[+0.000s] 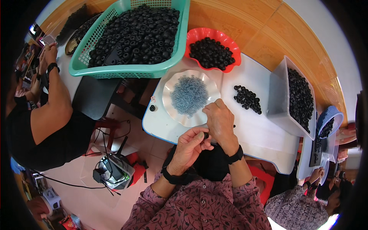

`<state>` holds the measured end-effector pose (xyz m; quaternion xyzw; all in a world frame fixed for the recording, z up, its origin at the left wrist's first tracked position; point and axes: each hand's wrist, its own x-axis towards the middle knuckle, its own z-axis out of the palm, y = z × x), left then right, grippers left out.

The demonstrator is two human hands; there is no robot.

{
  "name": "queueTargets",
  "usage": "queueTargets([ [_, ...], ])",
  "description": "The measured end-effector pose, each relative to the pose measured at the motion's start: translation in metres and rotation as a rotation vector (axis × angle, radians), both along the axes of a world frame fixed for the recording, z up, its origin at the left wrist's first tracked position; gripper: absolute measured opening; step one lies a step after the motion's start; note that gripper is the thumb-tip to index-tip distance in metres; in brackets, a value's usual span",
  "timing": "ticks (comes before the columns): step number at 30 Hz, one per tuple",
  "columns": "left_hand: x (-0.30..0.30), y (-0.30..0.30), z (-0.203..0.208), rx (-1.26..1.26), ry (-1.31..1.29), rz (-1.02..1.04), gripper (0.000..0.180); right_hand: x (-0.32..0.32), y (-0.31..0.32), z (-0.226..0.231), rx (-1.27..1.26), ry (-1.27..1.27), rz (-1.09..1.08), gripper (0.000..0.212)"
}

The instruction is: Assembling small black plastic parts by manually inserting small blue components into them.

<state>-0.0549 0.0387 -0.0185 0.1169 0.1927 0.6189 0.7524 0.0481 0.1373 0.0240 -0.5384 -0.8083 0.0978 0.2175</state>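
My left hand pinches a small round black part between thumb and fingers, just off the table's near edge. Knuckles up, my right hand bends over the near right rim of a white wavy-edged plate. Its fingertips are drawn together at the rim; whatever they hold, if anything, is hidden. Small translucent blue-grey pieces are heaped in that plate. A loose pile of black ring-shaped parts lies on the table to the right of my right hand.
Behind the plate stand a green basket and a red bowl, both filled with black parts. A clear bin of them tilts at the right. One black part lies left of the plate. People sit at both sides.
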Motion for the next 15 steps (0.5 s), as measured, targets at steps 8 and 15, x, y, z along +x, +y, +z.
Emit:
queueTargets([
  [8,0.001,0.000,0.000,-0.001,-0.008,-0.001,0.022,0.011,-0.006,-0.004,-0.005,0.138,-0.010,0.009],
  [15,0.002,-0.001,0.000,-0.005,-0.007,0.011,0.022,0.034,-0.023,-0.006,-0.318,0.635,-0.132,0.011],
])
